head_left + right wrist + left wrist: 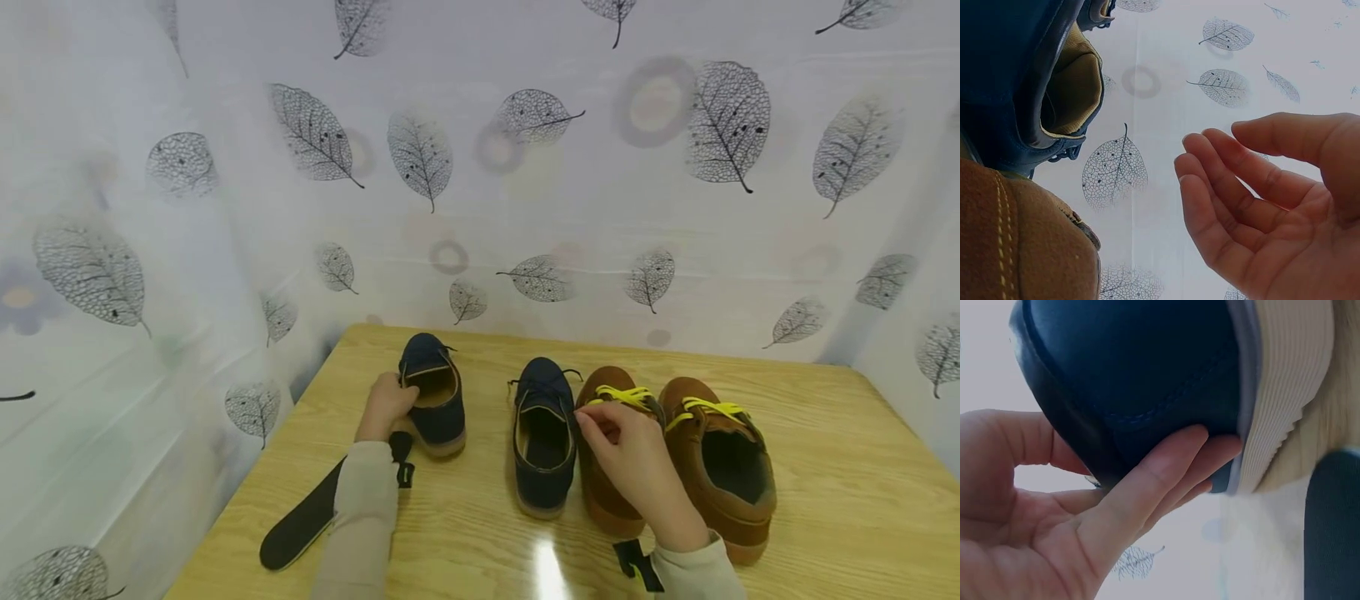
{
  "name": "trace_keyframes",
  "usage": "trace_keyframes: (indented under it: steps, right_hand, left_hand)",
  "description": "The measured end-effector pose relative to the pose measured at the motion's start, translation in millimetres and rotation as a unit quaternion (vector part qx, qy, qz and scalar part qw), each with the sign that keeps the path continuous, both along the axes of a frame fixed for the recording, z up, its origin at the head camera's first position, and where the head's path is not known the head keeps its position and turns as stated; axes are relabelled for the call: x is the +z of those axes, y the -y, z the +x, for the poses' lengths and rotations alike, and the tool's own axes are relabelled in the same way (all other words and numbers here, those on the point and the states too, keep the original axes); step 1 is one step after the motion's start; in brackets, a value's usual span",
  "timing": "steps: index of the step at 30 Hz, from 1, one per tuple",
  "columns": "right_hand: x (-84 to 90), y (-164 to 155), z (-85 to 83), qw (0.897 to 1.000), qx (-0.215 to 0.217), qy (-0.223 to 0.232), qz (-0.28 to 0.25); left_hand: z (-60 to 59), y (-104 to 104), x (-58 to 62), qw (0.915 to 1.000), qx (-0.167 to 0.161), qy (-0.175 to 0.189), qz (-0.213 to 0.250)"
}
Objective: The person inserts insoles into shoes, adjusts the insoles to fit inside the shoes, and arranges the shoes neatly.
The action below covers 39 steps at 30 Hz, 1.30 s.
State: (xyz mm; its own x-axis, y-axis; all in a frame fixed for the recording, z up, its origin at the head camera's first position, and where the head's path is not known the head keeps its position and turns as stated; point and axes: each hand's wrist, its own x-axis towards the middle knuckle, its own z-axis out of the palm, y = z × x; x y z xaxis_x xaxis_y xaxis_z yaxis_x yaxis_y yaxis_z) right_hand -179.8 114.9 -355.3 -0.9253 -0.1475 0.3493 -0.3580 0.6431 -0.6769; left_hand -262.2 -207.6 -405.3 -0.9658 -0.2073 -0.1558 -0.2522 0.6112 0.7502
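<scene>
At the table's left, my left hand [388, 404] grips the side of a navy lace-up shoe [444, 425], the thumb over its collar. The left wrist view shows the fingers [1163, 465] along the shoe's outer side, beside its pale ridged sole [1291, 356]. A second navy shoe [543, 483] stands near the middle. My right hand [637, 454] is over the left one of two brown shoes [611, 500] with yellow laces, fingers loosely curled and nothing between them. The other brown shoe [738, 508] stands to its right.
A black insole [300, 521] lies on the wooden table [465, 533] at the left, partly hidden under my left forearm. A leaf-printed sheet [480, 200] hangs behind the table and along its sides.
</scene>
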Motion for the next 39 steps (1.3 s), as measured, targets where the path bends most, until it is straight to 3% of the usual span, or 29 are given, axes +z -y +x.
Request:
trace_keyframes:
  steps: [8,19,27,39]
  right_hand:
    - [1.1,-1.0,-0.3,1.000,0.000,0.003,0.000]
    - [0.2,-3.2,-0.5,1.000,-0.001,-0.010,-0.001]
    - [1.6,-3.9,-0.8,1.000,-0.003,0.006,-0.002]
    - [3.3,-5.9,0.4,1.000,-0.002,0.008,0.002]
  left_hand:
    - [1.3,-14.3,2.2,0.9982,-0.050,0.028,0.017]
    - [2.3,-27.2,2.1,0.9940,-0.098,0.034,0.036]
    - [4.2,-37.4,1.4,0.9921,-0.119,0.030,0.025]
    - [10.4,-48.3,8.3,0.9873,-0.145,0.064,-0.010]
